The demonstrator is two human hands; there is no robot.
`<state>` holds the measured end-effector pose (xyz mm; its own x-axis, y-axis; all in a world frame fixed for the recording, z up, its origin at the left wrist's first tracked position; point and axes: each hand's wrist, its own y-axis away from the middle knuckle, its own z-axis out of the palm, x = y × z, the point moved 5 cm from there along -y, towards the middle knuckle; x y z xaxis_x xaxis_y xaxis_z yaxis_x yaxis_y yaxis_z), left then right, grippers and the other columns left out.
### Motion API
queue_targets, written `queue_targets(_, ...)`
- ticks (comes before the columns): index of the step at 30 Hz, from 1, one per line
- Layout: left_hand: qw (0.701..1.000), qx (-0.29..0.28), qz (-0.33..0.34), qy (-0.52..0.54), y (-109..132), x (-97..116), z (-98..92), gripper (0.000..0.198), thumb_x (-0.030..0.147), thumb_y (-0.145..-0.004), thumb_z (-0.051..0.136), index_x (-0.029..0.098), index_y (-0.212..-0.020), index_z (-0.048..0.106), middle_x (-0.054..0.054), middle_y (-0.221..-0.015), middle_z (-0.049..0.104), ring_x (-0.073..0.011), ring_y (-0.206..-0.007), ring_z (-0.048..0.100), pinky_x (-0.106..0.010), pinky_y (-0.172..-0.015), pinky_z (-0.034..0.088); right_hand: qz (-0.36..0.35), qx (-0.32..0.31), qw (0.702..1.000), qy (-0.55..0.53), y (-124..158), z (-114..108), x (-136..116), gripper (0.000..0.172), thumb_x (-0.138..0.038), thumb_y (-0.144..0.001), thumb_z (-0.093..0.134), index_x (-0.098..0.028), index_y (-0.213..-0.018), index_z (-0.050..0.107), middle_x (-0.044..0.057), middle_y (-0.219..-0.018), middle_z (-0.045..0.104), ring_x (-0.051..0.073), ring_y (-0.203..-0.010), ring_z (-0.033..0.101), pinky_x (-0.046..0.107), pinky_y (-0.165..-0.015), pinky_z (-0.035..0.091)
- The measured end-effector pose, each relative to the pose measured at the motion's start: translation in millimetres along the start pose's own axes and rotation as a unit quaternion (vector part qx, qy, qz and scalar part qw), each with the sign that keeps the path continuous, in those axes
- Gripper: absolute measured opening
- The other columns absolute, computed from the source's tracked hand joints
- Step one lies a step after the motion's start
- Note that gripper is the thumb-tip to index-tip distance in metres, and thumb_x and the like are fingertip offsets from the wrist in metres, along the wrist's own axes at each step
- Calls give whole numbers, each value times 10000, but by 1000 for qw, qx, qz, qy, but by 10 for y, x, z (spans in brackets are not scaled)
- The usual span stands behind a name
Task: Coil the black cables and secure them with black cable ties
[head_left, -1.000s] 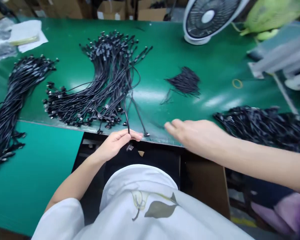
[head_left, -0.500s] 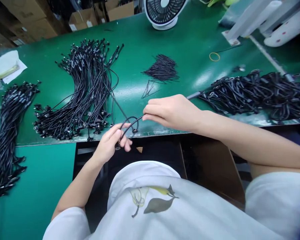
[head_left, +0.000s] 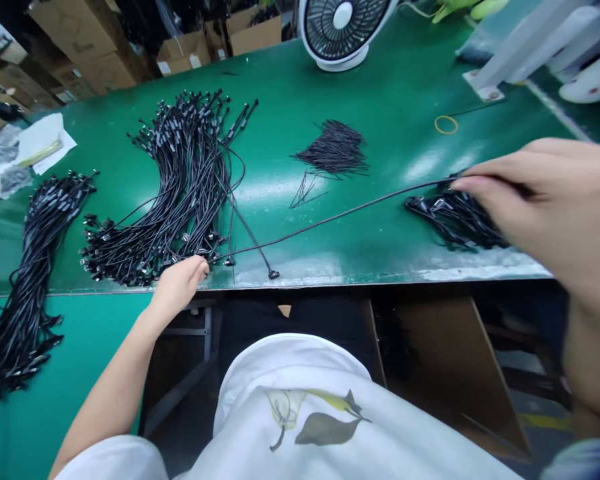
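A single black cable (head_left: 330,219) is stretched across the green table, pulled nearly straight between my two hands. My left hand (head_left: 181,280) is closed on its left end at the table's front edge, beside a large heap of black cables (head_left: 180,180). My right hand (head_left: 540,200) pinches the cable toward its other end, over a second pile of cables (head_left: 460,217) that the hand partly covers. The cable's ends are hidden in my fingers. One loose cable end with a small connector (head_left: 273,274) lies near the front edge, under the stretched cable.
Short black ties (head_left: 335,148) lie heaped mid-table. A white fan (head_left: 343,33) stands behind them. Another cable bundle (head_left: 45,247) hangs over the left edge. A yellow rubber band (head_left: 446,125) lies at right, near a metal post foot (head_left: 484,87). Cardboard boxes (head_left: 80,40) are stacked behind.
My hands have moved apart, the right one far to the right and the left one a little left. The cable, looped between them before, is now drawn out nearly straight.
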<state>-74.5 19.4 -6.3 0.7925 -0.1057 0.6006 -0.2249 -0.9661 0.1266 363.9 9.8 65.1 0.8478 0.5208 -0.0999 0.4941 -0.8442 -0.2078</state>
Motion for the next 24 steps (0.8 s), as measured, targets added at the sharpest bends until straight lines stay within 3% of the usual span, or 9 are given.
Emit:
queue_targets(1, 994, -54, -20, 90, 25, 21, 76, 346, 445, -941, 461, 195, -724, 560, -5, -614, 551, -151, -606, 549, -262, -627, 435, 16, -3, 1000, 12, 6, 58, 4, 500, -371, -1025, 233, -153, -923, 671, 73, -719, 610, 151, -704, 538, 272, -575, 240)
queue_targets(3, 943, -122, -69, 303, 78, 132, 236, 403, 529, -909, 504, 190, -691, 511, 46, -495, 428, -119, -464, 485, -230, -497, 392, 42, -6, 998, 35, -14, 195, -96, 478, -374, -1016, 278, -148, -864, 670, 72, -710, 618, 139, -666, 531, 269, -556, 216)
queue_targets(6, 855, -59, -109, 503, 69, 382, 421, 403, 563, -828, 628, 181, -746, 531, 50, -510, 457, -126, -511, 565, -206, -484, 414, 0, -14, 1000, 22, -111, 379, -545, 436, -357, -1002, 350, -152, -751, 641, 50, -682, 618, 116, -582, 495, 271, -527, 182)
queue_targets(7, 853, -24, -97, 512, 47, 480, 474, 387, 552, -823, 642, 176, -775, 560, 13, -589, 549, -151, -643, 639, -221, -564, 471, -39, -20, 999, -4, -157, 416, -745, 417, -342, -999, 369, -157, -731, 629, 37, -677, 616, 110, -566, 486, 272, -525, 183)
queue_targets(9, 889, 19, -28, 457, -2, 706, 573, 347, 517, -857, 616, 172, -821, 629, -68, -849, 681, -199, -935, 667, -282, -783, 517, -112, -25, 991, -63, -274, 427, -1108, 381, -312, -999, 387, -164, -737, 621, 18, -683, 613, 103, -561, 481, 271, -530, 198)
queue_targets(12, 938, 20, 73, 340, -25, 976, 711, 305, 451, -920, 547, 184, -901, 691, -78, -949, 693, -194, -971, 634, -314, -899, 474, -131, 7, 987, -98, -522, 341, -1339, 372, -319, -1007, 383, -158, -784, 634, 22, -727, 619, 102, -601, 499, 270, -540, 208)
queue_targets(15, 924, -38, 65, 376, -20, 1025, 794, 313, 437, -945, 510, 179, -962, 687, -7, -664, 580, -134, -686, 572, -284, -754, 485, -94, 31, 989, -106, -747, 296, -1239, 382, -401, -997, 416, -157, -820, 650, 27, -779, 642, 107, -663, 541, 261, -545, 219)
queue_targets(20, 795, -184, -58, 575, 27, 932, 792, 334, 467, -865, 634, 134, -853, 664, 71, -542, 347, -37, -429, 275, -156, -402, 297, -27, 12, 985, -168, -872, 382, -810, 332, -458, -944, 516, -180, -830, 655, 12, -808, 686, 126, -728, 590, 241, -606, 309)
queue_targets(24, 731, -181, -89, 652, 44, 785, 645, 282, 404, -839, 684, 123, -837, 680, 98, -498, 253, -20, -381, 170, -120, -332, 238, 17, -32, 977, -209, -803, 548, -444, 285, -414, -941, 495, -205, -872, 676, 5, -861, 715, 148, -783, 630, 249, -688, 392)
